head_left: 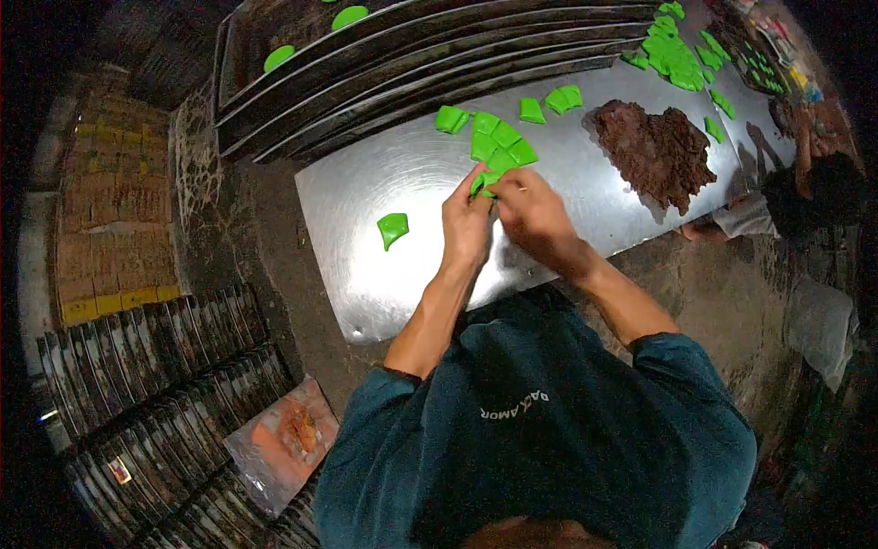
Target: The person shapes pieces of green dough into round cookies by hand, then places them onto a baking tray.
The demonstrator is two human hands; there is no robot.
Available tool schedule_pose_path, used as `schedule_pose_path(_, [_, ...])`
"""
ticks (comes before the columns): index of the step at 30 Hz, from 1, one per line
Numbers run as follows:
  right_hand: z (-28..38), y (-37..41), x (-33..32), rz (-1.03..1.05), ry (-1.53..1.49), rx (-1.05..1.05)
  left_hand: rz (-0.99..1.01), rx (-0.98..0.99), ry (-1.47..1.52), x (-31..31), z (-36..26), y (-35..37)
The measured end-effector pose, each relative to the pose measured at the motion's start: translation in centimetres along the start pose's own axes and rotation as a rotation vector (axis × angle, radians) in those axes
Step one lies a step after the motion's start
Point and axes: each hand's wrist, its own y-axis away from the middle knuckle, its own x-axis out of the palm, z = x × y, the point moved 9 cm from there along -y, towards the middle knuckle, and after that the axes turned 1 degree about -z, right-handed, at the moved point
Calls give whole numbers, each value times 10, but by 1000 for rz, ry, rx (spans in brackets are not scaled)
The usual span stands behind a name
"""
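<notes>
Both hands meet over the metal table [357, 284], around a small green dough piece [485, 183]. My left hand [466, 224] pinches it from the left, with thumb and fingers closed. My right hand [538, 215] bends over its right side, fingertips on it and partly hidden. Just beyond them lies a cluster of green dough pieces [500, 142] pressed together. Loose green pieces sit nearby, one at the upper left [451, 119] and others to the right [562, 99]. A single green piece [392, 229] lies apart, left of my left hand.
A brown crumbly dough-like mass [654, 156] rests on the table's right, with a heap of green pieces [672, 55] behind it. Stacked dark trays [412, 78] line the back edge. Another person's arm [805, 156] is at the right. Racked trays [155, 366] stand lower left.
</notes>
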Motion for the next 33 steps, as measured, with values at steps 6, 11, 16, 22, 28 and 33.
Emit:
schedule_pose_path(6, [-29,0,-30,17,-337,193,111,130,-79,42,-27,33])
schedule_pose_path(11, [-23,-34,-52,206,-240,79,-81,891,-678,46,-82,21])
schedule_pose_path(16, [-49,-58,-61,23,-322,135,-167,473,-134,50,-57,-18])
schedule_pose_path(22, [-28,-28,-42,-124,-262,-88,-247,614,-52,47,-69,-24])
schedule_pose_path(28, [-29,-56,-32,28,-408,153,-248,151,-22,19,-52,-12])
schedule_pose_path(33, [38,-30,5,83,-95,-191,-279,307,-78,-20,-68,5])
